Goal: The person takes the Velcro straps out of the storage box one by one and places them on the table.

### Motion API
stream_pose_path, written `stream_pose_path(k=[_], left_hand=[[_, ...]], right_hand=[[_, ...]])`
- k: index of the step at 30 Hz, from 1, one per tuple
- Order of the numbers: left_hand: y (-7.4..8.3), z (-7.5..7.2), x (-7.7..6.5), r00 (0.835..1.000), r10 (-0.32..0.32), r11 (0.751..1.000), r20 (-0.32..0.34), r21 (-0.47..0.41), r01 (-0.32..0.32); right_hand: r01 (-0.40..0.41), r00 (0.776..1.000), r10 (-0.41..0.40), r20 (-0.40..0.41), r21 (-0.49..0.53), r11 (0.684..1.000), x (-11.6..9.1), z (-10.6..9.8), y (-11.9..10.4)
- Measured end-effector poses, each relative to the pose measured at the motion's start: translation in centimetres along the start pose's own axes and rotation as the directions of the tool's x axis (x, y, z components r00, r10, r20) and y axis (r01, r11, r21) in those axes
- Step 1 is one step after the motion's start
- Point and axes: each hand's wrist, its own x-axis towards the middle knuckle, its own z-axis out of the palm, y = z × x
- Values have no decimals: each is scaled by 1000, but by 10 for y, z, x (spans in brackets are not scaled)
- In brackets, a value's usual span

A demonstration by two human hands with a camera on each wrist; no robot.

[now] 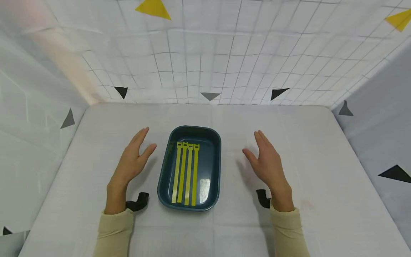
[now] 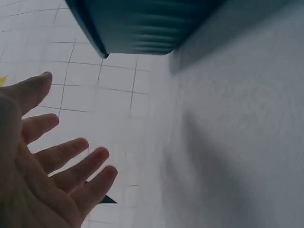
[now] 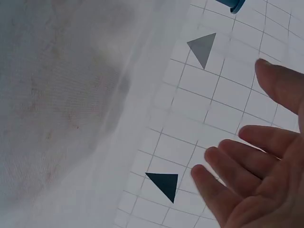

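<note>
The left hand [image 1: 131, 162] and right hand [image 1: 268, 162] are held above the table [image 1: 324, 171], fingers extended and thumbs spread apart; nothing is gripped or touched. Between them, nearer the left, four yellow straps [image 1: 188, 175] are laid side by side in a teal tray [image 1: 210, 164].

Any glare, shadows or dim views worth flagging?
Head: bright glare patch inside the tray, soft shadows beside the left hand and right hand; left wrist: dimmer, soft-edged shadows on the table; right wrist: also dimmer, fingers shaded.

Gridded white back wall [image 1: 212, 60], dark triangles [image 1: 121, 91], pale tabletop [image 1: 324, 160].
</note>
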Motion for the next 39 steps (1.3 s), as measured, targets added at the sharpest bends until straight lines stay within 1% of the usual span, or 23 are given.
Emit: stream_pose_path(k=[2, 5, 7, 9, 11, 13, 17, 25, 27, 32, 35, 39], left_hand=[[-1, 4, 0, 1000, 8, 997, -7, -81, -9], [-2, 10, 1, 1000, 2, 985, 4, -171, -1], [-2, 13, 2, 999, -15, 981, 30, -194, 20], [0, 15, 2, 997, -36, 977, 74, -205, 51], [1, 16, 2, 991, -51, 973, 126, -219, 78], [3, 17, 2, 984, -55, 967, 172, -238, 96], [6, 18, 2, 976, -56, 959, 213, -260, 111], [17, 18, 1, 967, -68, 951, 247, -277, 138], [17, 17, 0, 967, -68, 951, 247, -277, 137], [17, 17, 0, 969, -64, 951, 238, -280, 131], [18, 17, 1, 970, -58, 951, 235, -283, 126], [18, 17, 2, 969, -59, 947, 238, -295, 130]], right_hand=[[27, 998, -24, -66, 36, 999, 0, 0, -1], [87, 983, -69, -170, 101, 991, 0, 0, -1], [129, 970, -94, -225, 145, 981, 1, 1, -1], [164, 959, -109, -262, 197, 967, 1, 1, -2], [177, 956, -107, -275, 247, 953, 2, 2, -3], [177, 957, -96, -273, 290, 940, 2, 2, -4], [168, 961, -81, -264, 329, 929, 2, 2, -5], [202, 946, -83, -312, 370, 907, 2, 3, -7], [203, 942, -75, -326, 380, 903, 2, 2, -13], [203, 933, -57, -355, 389, 899, -2, -10, -39], [235, 920, -72, -385, 396, 888, -3, -13, -46], [294, 901, -113, -419, 397, 869, -3, -13, -47]])
